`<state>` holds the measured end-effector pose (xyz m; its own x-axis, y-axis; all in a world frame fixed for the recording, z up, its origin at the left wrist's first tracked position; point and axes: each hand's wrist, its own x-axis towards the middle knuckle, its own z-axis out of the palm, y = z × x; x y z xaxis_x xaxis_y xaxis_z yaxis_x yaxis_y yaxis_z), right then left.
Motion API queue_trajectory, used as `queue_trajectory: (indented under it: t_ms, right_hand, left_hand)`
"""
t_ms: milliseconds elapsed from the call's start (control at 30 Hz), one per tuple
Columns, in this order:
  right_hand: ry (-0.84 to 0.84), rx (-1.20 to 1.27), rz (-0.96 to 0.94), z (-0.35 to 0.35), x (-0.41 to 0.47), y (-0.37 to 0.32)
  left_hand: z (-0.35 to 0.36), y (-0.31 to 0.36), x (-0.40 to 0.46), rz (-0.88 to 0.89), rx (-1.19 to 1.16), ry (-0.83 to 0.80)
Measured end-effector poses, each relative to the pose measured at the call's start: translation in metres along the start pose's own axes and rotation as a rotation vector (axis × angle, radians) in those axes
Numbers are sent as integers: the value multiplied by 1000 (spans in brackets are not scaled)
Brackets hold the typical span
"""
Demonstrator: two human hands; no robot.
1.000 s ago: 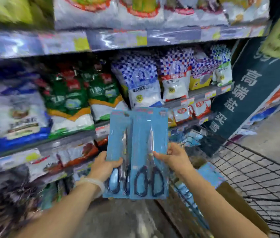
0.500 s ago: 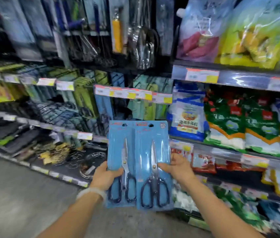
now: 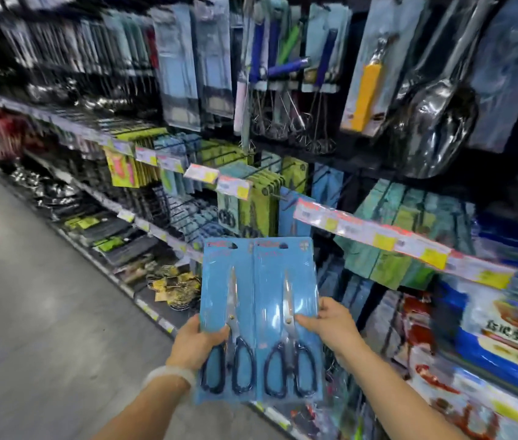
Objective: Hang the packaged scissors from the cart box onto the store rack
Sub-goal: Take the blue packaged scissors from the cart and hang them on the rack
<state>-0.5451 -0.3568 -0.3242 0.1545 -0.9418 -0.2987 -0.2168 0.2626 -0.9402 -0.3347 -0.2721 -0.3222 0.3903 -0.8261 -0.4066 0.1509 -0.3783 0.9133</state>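
Grey aisle floor (image 3: 29, 296) lay open to the left of the store rack (image 3: 283, 160), which ran from far left to near right, its lower shelf edge bordering the floor. Two packaged scissors, each on a blue card, were held upright side by side in front of the rack, their inner edges touching or slightly overlapped. The left package (image 3: 229, 312) was gripped at its lower left edge by the left hand (image 3: 195, 342), thumb across the card front near the scissor pivot. The right package (image 3: 286, 312) was pinched at its right edge by the right hand (image 3: 330, 325), thumb on the front, fingers behind. Each card showed one hang hole at its top edge, just below the rack's price-label strip (image 3: 378, 236). Hanging green and blue carded goods (image 3: 260, 201) filled the pegs directly behind the packages. A pale band (image 3: 168, 376) circled the left wrist. Much of the rack was blurred.
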Motion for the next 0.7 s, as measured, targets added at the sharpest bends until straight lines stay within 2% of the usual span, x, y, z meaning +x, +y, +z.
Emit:
queue_trajectory:
  t_ms: [300,700]
  right_hand:
    - [20,19,15,22,103,-27]
    - [125,93,20,29,138,-28]
  left_hand:
    - [-1,37,102,-32,18,-30]
    - [5,47,166,-67,42,-99]
